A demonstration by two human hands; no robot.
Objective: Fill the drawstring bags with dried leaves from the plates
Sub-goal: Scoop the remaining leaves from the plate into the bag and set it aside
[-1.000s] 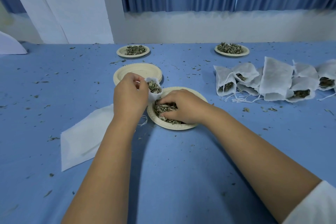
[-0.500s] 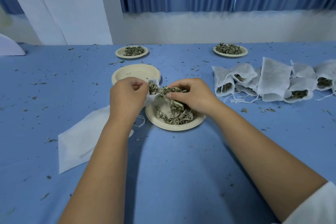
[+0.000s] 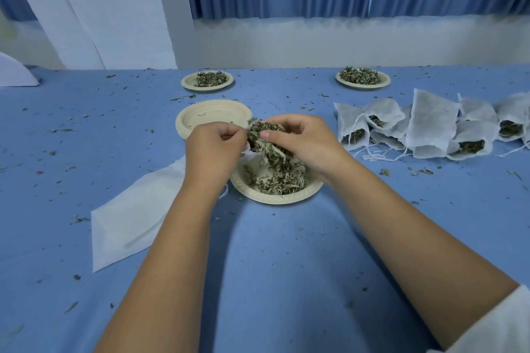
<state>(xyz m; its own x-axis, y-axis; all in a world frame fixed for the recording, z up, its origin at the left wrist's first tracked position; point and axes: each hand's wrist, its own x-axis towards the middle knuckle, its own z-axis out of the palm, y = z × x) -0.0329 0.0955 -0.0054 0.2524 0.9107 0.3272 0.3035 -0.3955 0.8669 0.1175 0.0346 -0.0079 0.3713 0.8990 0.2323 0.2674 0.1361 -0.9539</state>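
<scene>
leaves (image 3: 265, 135) lifted off plate (image 3: 286, 198), now at bag (image 3: 247, 151)

Blue tablecloth (image 3: 272, 266), white bags (image 3: 430, 123), beige plates (image 3: 212, 116), grey-green leaves (image 3: 275, 180).

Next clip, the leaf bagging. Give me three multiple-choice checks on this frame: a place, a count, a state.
1. Where do the filled bags lie? A. right of the near plate B. on a chair C. at the table's left edge
2. How many plates are in view? A. two B. four C. six
3. What is the right hand doing? A. lying flat B. pinching a clump of leaves C. pulling a string
Key: 1 A, the pile sits to that plate's right. 2 B, a far left plate, a far right plate, one empty plate, the near one. 3 B, its fingers curl round leaves at the drawstring bag that the left hand holds.
</scene>
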